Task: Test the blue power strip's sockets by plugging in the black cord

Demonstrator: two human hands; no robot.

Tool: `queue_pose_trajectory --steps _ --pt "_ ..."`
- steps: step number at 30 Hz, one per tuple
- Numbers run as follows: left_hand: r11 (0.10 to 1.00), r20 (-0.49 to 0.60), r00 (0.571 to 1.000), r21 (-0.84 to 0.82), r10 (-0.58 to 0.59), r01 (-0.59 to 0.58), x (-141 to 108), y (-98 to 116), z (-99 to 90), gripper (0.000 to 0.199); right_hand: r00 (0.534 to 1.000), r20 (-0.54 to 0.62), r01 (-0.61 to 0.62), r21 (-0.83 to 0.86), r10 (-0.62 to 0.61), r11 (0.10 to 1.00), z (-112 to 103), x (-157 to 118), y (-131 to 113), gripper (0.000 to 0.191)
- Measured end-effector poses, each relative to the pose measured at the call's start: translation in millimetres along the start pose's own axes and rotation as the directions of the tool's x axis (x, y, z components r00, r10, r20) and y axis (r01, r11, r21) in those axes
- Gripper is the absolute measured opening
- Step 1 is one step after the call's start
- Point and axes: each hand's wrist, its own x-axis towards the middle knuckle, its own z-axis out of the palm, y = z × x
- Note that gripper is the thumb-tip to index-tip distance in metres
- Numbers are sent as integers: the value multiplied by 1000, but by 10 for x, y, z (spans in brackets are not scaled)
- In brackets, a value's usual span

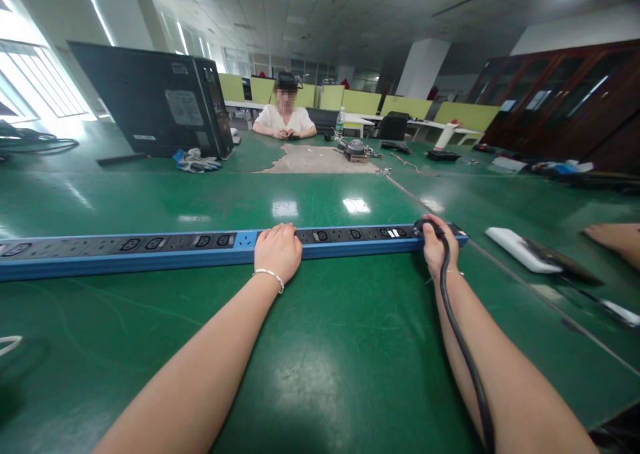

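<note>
Long blue-and-black power strip [340, 248], flat on the glossy green worktop [320, 321], long axis left to right, sockets up; left hand [278, 251] closed over it, beside a blue socket [245, 241]. Right hand [440, 244] grips a black plug [421, 226] with thick black cable [457, 331] at the strip's right end; a sideways cable tug could cock the plug or skid the strip.
</note>
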Motion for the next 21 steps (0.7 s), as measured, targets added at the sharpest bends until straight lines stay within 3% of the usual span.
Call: queue_pose_trajectory --steps 8,16,21 --pt "1000 12 1000 -12 -7 7 9 7 -9 35 985 158 103 -208 -71 973 -56 44 -60 38" --pt "1000 25 1000 20 -6 6 7 16 -33 35 983 172 105 -210 -69 972 -53 11 -56 37" --pt "999 21 1000 46 -1 1 5 10 -27 35 993 115 61 -211 -37 976 12 -2 15 38"
